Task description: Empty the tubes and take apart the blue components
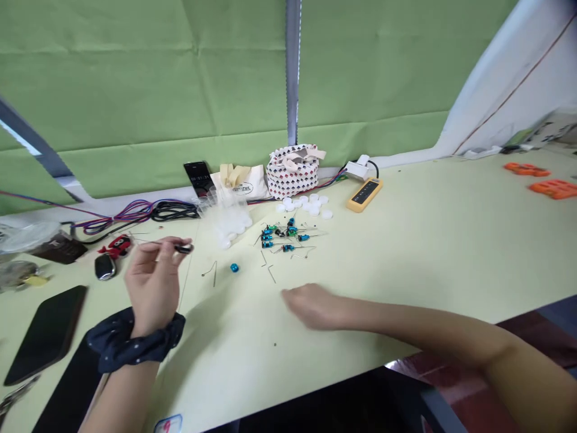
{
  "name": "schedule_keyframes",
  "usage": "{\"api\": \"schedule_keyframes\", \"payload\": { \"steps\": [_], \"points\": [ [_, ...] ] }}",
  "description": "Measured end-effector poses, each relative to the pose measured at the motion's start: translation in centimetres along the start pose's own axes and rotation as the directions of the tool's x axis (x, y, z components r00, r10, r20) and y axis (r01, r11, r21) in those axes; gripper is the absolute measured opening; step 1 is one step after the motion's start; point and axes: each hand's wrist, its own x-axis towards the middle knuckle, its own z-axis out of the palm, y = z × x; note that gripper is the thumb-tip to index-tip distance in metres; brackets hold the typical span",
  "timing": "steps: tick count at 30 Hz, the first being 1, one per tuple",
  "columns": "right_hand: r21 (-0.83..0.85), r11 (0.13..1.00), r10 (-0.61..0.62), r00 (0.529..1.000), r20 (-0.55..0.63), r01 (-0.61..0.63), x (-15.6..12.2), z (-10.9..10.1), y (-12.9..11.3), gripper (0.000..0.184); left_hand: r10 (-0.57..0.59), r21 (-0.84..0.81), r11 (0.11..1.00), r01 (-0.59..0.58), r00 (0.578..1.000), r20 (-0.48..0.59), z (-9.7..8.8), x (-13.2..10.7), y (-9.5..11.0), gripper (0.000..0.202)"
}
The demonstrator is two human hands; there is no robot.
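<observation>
My left hand (155, 279), a dark scrunchie (135, 340) at its wrist, pinches a small black part with a thin wire (184, 248) above the table. My right hand (312, 305) is closed low over the table, a little blurred; whatever its fingertips hold is hidden. Just beyond it lie two small L-shaped hex keys (272, 274). A blue round piece (234, 267) and a bent wire piece (210, 273) rest between my hands. Farther back is a cluster of small blue, green and black parts with wires (288, 233). One tiny dark bit (274, 344) lies near the front.
White round caps (314, 204) and clear plastic tubes (225, 216) lie at the back, by a patterned pouch (293, 171) and a standing phone (198, 177). A yellow power strip (365, 193) is right of them. At left are cables (130, 216), a key fob (105, 266) and a dark phone (47, 334).
</observation>
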Motion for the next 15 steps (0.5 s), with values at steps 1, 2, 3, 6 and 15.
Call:
{"api": "schedule_keyframes", "payload": {
  "steps": [1,2,3,6,15],
  "points": [
    [-0.009,0.981,0.194,0.981,-0.02,-0.194,-2.1,-0.5,2.7,0.014,-0.064,0.046,0.997,0.062,0.996,0.055,1.0,-1.0,-0.4,0.018],
    [0.0,0.925,0.378,0.923,-0.068,-0.379,-3.7,-1.0,5.5,0.011,-0.143,0.093,0.987,0.133,0.982,0.122,2.1,-1.9,-0.8,0.016],
    [0.029,0.862,0.506,0.854,-0.123,-0.506,-4.8,-1.6,8.2,0.012,-0.226,0.133,0.97,0.202,0.955,0.194,3.0,-2.8,-1.3,0.016],
    [0.175,0.75,0.66,0.698,-0.28,-0.639,-5.9,-3.1,14.9,0.009,-0.372,0.188,0.927,0.325,0.862,0.344,5.6,-4.9,-3.2,0.018],
    [0.777,0.6,0.544,0.809,-0.224,-0.189,-7.9,-5.1,19.5,0.028,-0.452,0.219,0.892,0.396,0.762,0.463,7.7,-6.9,-6.9,0.018]
  ]
}}
